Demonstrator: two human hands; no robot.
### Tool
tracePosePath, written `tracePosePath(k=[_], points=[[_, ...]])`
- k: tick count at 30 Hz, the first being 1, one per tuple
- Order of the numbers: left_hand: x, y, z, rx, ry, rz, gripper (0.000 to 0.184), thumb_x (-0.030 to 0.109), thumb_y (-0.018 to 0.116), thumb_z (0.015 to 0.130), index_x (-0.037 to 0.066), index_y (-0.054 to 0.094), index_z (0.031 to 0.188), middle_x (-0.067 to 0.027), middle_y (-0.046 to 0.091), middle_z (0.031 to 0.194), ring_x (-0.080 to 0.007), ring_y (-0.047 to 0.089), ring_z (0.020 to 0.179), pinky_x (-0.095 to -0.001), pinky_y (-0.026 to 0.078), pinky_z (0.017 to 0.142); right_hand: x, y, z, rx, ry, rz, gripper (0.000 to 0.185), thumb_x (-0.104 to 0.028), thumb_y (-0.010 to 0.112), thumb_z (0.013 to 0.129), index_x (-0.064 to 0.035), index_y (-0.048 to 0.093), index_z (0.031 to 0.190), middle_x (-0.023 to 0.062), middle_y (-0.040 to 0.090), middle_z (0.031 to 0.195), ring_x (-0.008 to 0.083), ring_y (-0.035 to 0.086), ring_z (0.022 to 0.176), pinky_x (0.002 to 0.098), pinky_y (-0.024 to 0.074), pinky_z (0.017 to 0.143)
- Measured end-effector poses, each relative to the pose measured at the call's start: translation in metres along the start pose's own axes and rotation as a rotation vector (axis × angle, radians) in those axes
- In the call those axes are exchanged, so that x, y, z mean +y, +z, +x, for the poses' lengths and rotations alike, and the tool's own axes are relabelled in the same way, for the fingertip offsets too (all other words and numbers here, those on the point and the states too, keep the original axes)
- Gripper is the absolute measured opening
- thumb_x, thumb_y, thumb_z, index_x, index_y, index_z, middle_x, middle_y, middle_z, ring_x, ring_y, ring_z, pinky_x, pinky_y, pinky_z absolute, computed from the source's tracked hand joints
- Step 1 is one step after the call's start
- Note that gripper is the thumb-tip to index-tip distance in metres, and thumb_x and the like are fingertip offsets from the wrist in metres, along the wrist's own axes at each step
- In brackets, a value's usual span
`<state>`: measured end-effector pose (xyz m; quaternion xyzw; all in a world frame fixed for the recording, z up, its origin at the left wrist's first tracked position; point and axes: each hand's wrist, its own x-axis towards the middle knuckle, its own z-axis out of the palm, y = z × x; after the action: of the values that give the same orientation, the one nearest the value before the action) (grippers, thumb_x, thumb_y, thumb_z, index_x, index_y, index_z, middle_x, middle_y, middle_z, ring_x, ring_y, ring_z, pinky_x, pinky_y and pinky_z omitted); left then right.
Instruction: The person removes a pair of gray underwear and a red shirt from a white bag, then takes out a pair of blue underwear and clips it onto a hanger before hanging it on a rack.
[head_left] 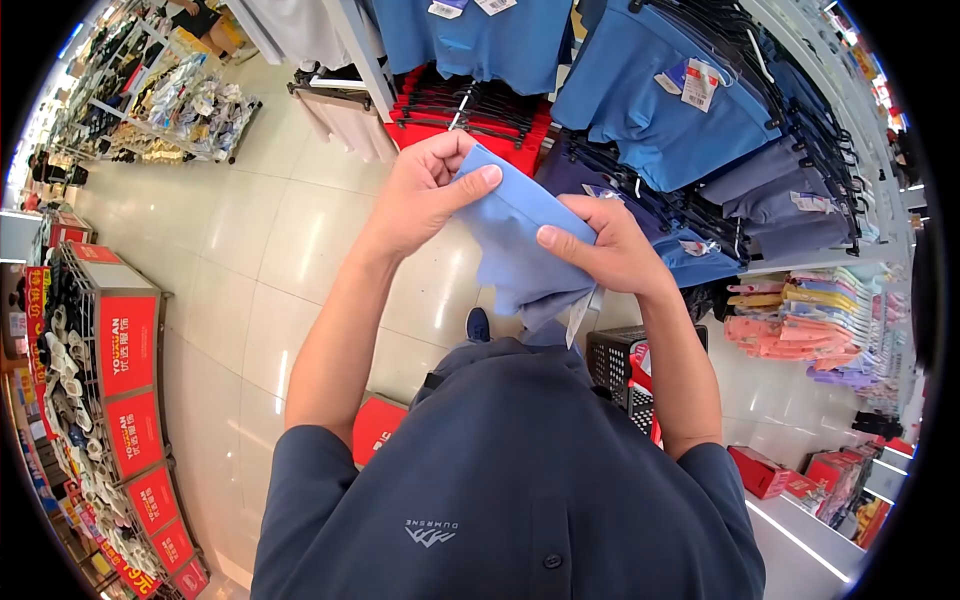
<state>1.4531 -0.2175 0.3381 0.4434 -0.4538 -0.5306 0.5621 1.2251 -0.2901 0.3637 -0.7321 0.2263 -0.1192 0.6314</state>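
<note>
A pair of light blue boxer briefs (520,240) is stretched between my two hands in front of my chest. My left hand (420,195) pinches one end of the waistband, thumb on top and fingers curled behind it. At the other end, my right hand (615,245) grips the band the same way. The lower part of the cloth hangs loose in folds, and a white tag (578,318) dangles beside it. Just beyond my hands, blue boxer briefs (655,95) with price tags hang on black hangers, above red garments (520,150) on the rack.
A black shopping basket (610,365) is near my right side. To the left stands a shelf of shoes with red panels (128,340). Racks of small clothes (190,110) are at the far left, and folded pastel clothes (800,320) hang at right. The floor (250,230) is tiled.
</note>
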Motion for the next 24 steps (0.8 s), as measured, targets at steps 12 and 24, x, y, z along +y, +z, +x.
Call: tracePosePath(k=[12,24], points=[[-0.013,0.011,0.008,0.332,-0.004,0.005,0.025,0.011,0.076,0.082,0.001,0.062,0.099,-0.0026,0.066,0.088,-0.0081,0.061,0.08,-0.0242,0.05,0.072,0.013,-0.014,0.052,0.027,-0.137,-0.165,0.028,-0.025,0.06,0.094,0.0007,0.058,0.084,0.0065,0.052,0.063,0.0088,0.045,0.061,0.0291,0.0412,0.056],[-0.008,0.017,0.051,0.479,0.066,0.193,0.014,0.011,0.071,0.087,-0.002,0.069,0.092,-0.0047,0.067,0.084,-0.0096,0.06,0.075,-0.0239,0.049,0.069,0.031,-0.068,0.091,-0.08,-0.214,-0.084,0.033,-0.031,0.055,0.096,-0.0009,0.055,0.082,0.0131,0.053,0.06,0.0236,0.055,0.053,0.0355,0.0407,0.052]])
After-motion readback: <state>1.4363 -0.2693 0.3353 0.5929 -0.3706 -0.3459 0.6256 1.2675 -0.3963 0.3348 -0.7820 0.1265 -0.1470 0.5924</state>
